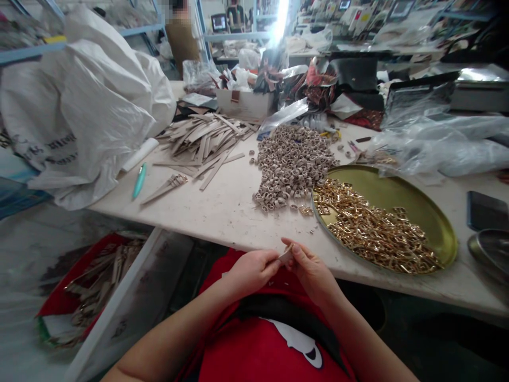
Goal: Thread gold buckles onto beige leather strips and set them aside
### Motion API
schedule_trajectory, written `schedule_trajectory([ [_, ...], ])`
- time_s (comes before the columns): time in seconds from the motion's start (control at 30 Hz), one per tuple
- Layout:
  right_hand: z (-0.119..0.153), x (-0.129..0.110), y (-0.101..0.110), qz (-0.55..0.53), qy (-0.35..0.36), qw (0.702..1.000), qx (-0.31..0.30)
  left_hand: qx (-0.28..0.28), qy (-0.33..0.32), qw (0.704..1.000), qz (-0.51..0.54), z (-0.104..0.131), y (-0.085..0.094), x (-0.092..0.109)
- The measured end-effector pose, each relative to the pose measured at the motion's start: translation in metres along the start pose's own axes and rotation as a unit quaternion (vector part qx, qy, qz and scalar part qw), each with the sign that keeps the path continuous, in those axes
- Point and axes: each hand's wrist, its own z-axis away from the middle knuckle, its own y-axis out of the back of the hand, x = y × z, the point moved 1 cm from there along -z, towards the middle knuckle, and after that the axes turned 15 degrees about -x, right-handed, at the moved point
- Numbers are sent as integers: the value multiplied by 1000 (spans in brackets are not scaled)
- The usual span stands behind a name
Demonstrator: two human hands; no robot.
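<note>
The small beige strip piece (286, 255) sits right between my two hands, just off the near edge of the table (222, 207) and above my lap. My left hand (250, 271) pinches its left end with the fingers curled in tight, and my right hand (312, 271) closes on it from the right, thumb and forefinger meeting over its top, so both grips are narrow and holding the same piece. It looks like a short, pale tan bit, folded or bent, mostly covered by my fingertips; I cannot tell its exact shape. Farther out on the table, straight ahead, lies a heap of small beige loops (292, 167), many of them curled into little rings. Just to the right of that heap, touching its near edge, is a round brass-coloured tray (417, 204) with a pile of shiny gold metal buckles (374, 231) spread over its near left part. To the far left of the heap lies a loose stack of long flat beige strips (207, 140), and nearer the left edge a teal pen (139, 180) beside a big white sack (91, 101).
</note>
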Motion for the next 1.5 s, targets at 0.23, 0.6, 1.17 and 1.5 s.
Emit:
schedule_trajectory([
  [0.23, 11, 8, -3, 10, 26, 1000, 14, 14, -24, 999, 19, 11, -10, 7],
  [0.6, 21, 1, -12, 22, 85, 995, 54, 55, -15, 990, 126, 19, -25, 12],
  [1.17, 21, 13, -13, 127, 18, 992, 21, 36, 26, 932, 360, -3, -29, -7],
  [1.5, 35, 4, -8, 464, 174, 863, 97, 52, 12, 949, 310, -9, -35, -15],
])
